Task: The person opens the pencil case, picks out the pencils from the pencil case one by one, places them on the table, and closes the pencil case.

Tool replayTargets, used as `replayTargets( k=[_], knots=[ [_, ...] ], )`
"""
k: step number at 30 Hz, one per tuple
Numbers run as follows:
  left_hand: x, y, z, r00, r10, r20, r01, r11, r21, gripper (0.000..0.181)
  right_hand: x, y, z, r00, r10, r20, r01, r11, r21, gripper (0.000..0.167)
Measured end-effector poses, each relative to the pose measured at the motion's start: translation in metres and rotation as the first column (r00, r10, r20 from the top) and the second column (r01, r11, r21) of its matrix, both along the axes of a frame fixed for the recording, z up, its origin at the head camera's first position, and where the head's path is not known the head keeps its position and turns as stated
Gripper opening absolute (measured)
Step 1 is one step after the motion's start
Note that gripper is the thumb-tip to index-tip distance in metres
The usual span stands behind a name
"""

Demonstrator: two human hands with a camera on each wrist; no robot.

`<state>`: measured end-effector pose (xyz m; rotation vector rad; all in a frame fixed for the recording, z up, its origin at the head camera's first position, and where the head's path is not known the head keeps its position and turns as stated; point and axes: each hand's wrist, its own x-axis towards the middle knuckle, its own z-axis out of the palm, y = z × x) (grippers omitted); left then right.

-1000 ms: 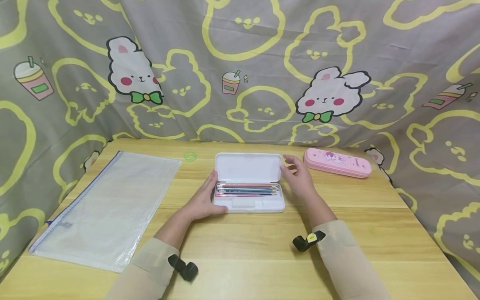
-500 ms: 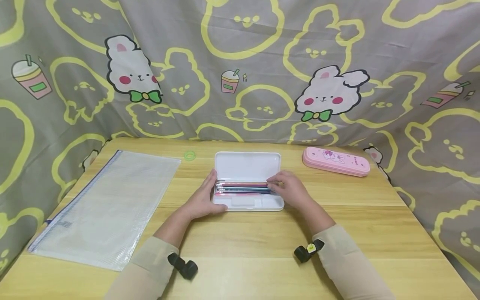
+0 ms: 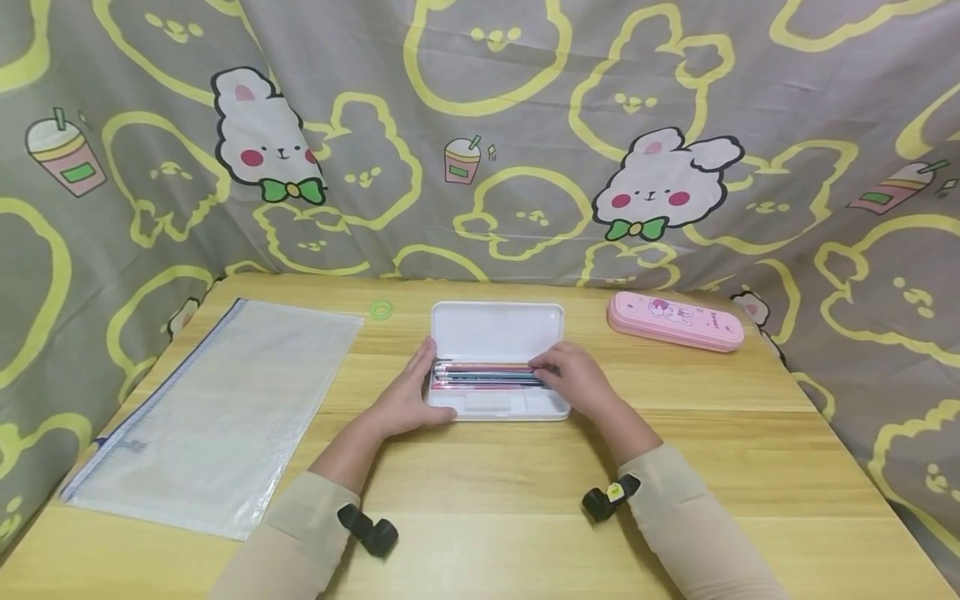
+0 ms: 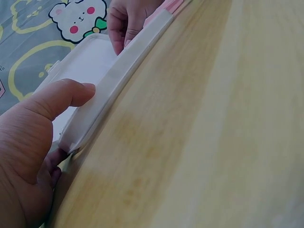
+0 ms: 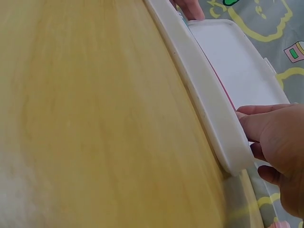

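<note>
A white pencil case (image 3: 498,329) lies with its lid raised in the middle of the table. Several pencils (image 3: 487,377) lie side by side in its back part, and a whitish block (image 3: 487,403) sits near the front. My left hand (image 3: 405,400) holds the case at its left end, the thumb on the front wall (image 4: 85,111) and the other fingers at the side. At the right end, my right hand (image 3: 579,379) reaches inside, thumb and forefinger pinching at the pencils' tips. Those tips are hidden by the fingers; a pink pencil edge (image 5: 221,85) shows along the wall.
A clear mesh zip pouch (image 3: 217,417) lies flat on the left of the wooden table (image 3: 480,508). A green ring (image 3: 381,310) is at the back. A pink pencil case (image 3: 675,321), closed, lies back right. A patterned curtain (image 3: 375,217) surrounds the table.
My right hand has moved left from beside the raised lid, down into the case, and its fingertips now pinch at the pencils. The left hand has stayed in place.
</note>
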<state>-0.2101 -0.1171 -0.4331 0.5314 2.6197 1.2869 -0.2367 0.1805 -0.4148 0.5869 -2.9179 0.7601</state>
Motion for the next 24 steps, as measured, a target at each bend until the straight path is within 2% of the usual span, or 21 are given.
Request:
replayTargets(
  k=[11, 18, 24],
  knots=[
    [-0.002, 0.002, 0.002, 1.0, -0.002, -0.002, 0.002, 1.0, 0.001, 0.122, -0.002, 0.003, 0.006, 0.999, 0.006, 0.052, -0.005, 1.0, -0.023, 0.016],
    [-0.001, 0.002, 0.002, 1.0, 0.007, 0.016, -0.007, 1.0, -0.012, 0.122, 0.004, 0.013, 0.01, 0.994, -0.002, 0.107, 0.015, 0.992, -0.122, 0.016],
    [0.002, 0.0, 0.002, 1.0, 0.014, 0.024, -0.014, 1.0, -0.011, 0.122, 0.012, 0.04, 0.013, 0.993, -0.034, 0.109, 0.056, 0.976, -0.209, 0.02]
  ],
)
